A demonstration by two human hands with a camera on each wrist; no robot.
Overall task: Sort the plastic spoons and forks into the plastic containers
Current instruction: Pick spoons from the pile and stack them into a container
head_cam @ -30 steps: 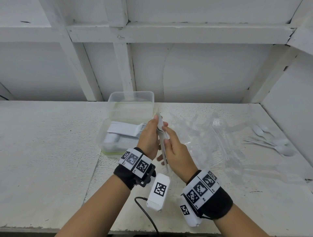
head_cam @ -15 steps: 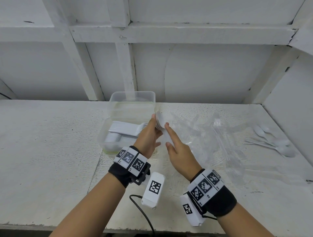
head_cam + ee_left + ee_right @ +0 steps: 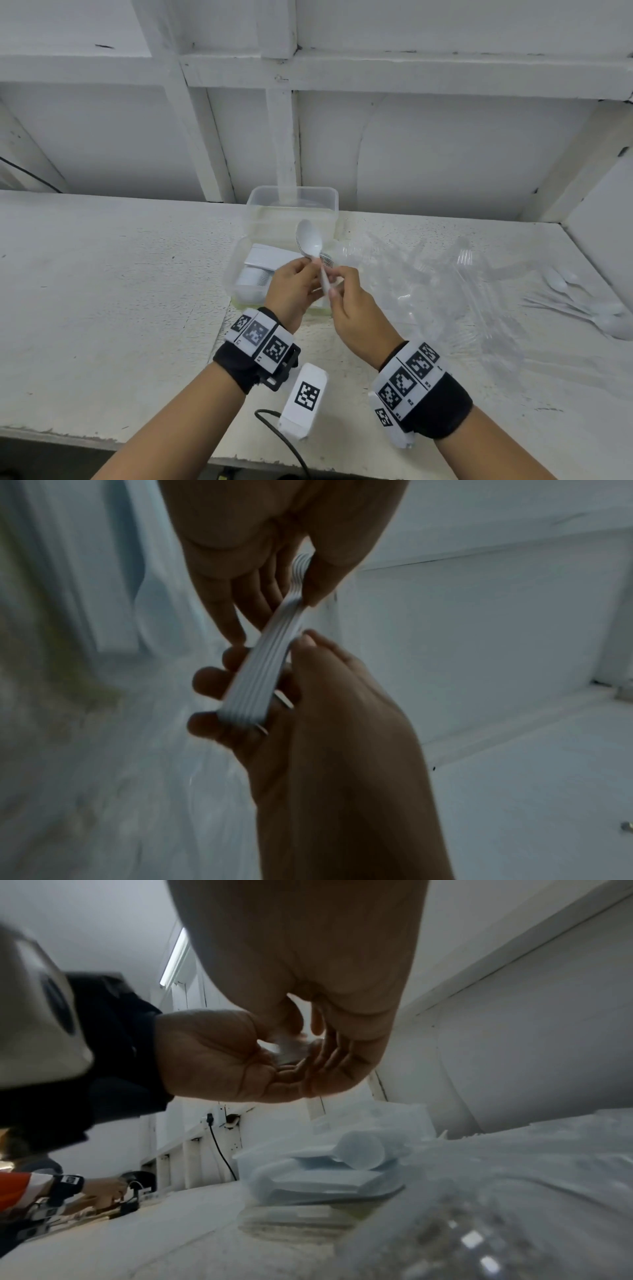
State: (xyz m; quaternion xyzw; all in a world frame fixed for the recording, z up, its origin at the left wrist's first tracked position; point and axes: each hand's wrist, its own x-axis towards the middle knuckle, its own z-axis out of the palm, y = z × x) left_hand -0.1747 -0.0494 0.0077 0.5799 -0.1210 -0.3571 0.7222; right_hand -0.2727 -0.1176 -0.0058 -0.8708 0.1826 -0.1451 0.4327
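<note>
A stack of white plastic spoons (image 3: 309,240) stands upright between my hands, bowls up, above the near clear container (image 3: 230,274). My left hand (image 3: 301,278) pinches the stack just under the bowls. My right hand (image 3: 338,288) curls round the handles (image 3: 263,669) lower down. The near container holds stacked white spoons (image 3: 257,270). Behind it, a second clear container (image 3: 261,202) looks empty. Clear plastic forks (image 3: 464,263) lie on the table to the right, and loose white spoons (image 3: 579,305) lie at the far right.
The white table (image 3: 102,291) ends at a wall behind and on the right. A crumpled clear wrapper (image 3: 428,301) lies under the forks. A black cable (image 3: 284,437) hangs off the front edge. Another person's hands (image 3: 103,1191) work at the far left.
Half a second ago my right hand was off the stack with fingers straight. Now it grips the handles again, and the stack has risen and turned so its bowls face me.
</note>
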